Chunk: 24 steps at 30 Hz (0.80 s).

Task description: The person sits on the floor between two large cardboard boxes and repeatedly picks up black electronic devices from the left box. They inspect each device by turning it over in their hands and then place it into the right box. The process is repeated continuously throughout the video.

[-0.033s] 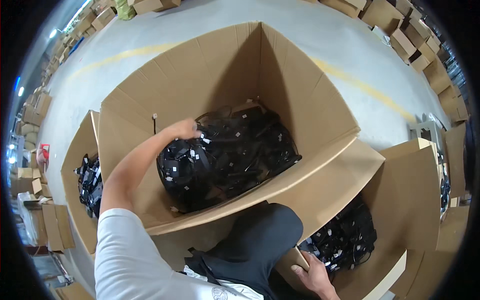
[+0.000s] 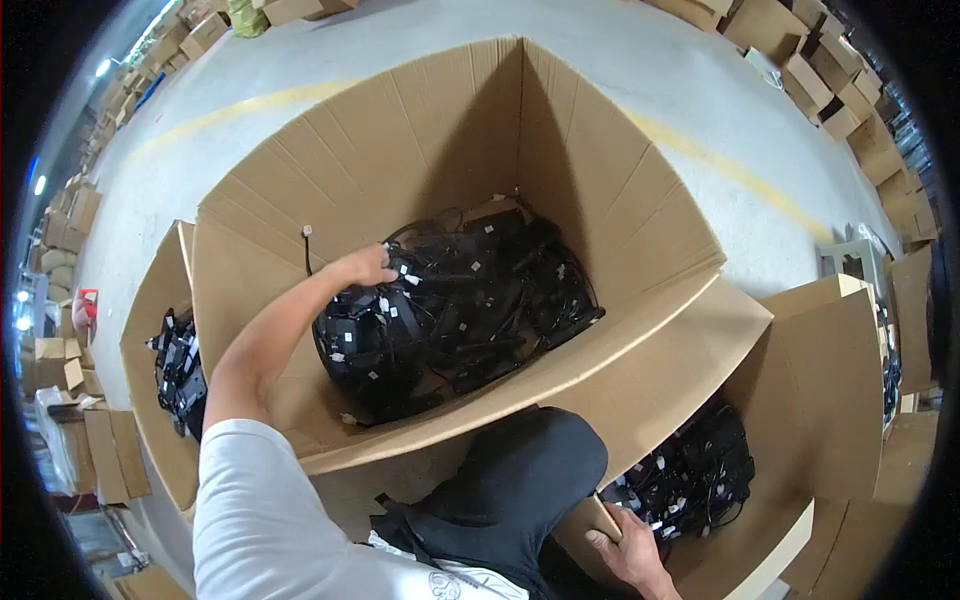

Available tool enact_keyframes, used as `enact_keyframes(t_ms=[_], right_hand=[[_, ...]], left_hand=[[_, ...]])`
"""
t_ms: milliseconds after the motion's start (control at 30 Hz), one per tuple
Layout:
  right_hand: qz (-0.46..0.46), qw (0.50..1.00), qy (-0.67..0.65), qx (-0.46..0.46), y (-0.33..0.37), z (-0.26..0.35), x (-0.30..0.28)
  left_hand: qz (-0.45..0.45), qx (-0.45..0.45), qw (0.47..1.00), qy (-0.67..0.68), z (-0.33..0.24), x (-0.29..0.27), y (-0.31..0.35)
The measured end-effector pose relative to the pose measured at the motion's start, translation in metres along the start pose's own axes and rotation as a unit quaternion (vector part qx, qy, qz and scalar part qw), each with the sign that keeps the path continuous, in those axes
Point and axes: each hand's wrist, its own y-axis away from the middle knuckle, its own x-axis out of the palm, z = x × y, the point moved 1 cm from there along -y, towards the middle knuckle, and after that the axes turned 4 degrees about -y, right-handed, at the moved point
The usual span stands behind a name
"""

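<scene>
My left hand (image 2: 364, 266) reaches into a large open cardboard box (image 2: 350, 140), at the left end of a heap of black corded devices (image 2: 470, 300) that look like power adapters. Its fingers curl down at the heap beside a looping black cable; whatever is in them is hidden. White tags and plugs dot the heap. At the lower right, my right hand (image 2: 632, 550) grips the edge of a cardboard flap (image 2: 598, 518), thumb on the near side. Just beyond that hand, a second box (image 2: 810, 390) contains more black corded devices (image 2: 700, 460).
Another box (image 2: 150, 290) with black devices (image 2: 180, 375) stands against the large box's left side. My bent knee (image 2: 550, 450) is between the large box and the right one. Stacked cartons (image 2: 870, 150) line the floor's far right; a yellow line (image 2: 730, 175) crosses the floor.
My left hand has shifted slightly down and left, and its fingers are more curled at the heap. My right hand stays on the flap.
</scene>
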Motion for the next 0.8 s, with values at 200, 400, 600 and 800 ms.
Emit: enact_keyframes(t_ms=[200, 400, 600, 800], right_hand=[[-0.052, 0.997, 0.052, 0.025, -0.001, -0.002, 0.004], [-0.091, 0.994, 0.057, -0.003, 0.001, -0.018, 0.010], [-0.097, 0.991, 0.091, 0.031, 0.004, -0.010, 0.011], [-0.125, 0.988, 0.093, 0.004, 0.014, -0.014, 0.017]], left_hand=[[-0.171, 0.011, 0.982, -0.083, -0.022, 0.067, -0.041], [0.081, 0.005, 0.994, -0.067, -0.051, 0.071, -0.057], [0.105, 0.052, 0.965, 0.234, -0.039, -0.078, 0.027], [0.016, 0.111, 0.905, 0.410, -0.074, -0.187, 0.142]])
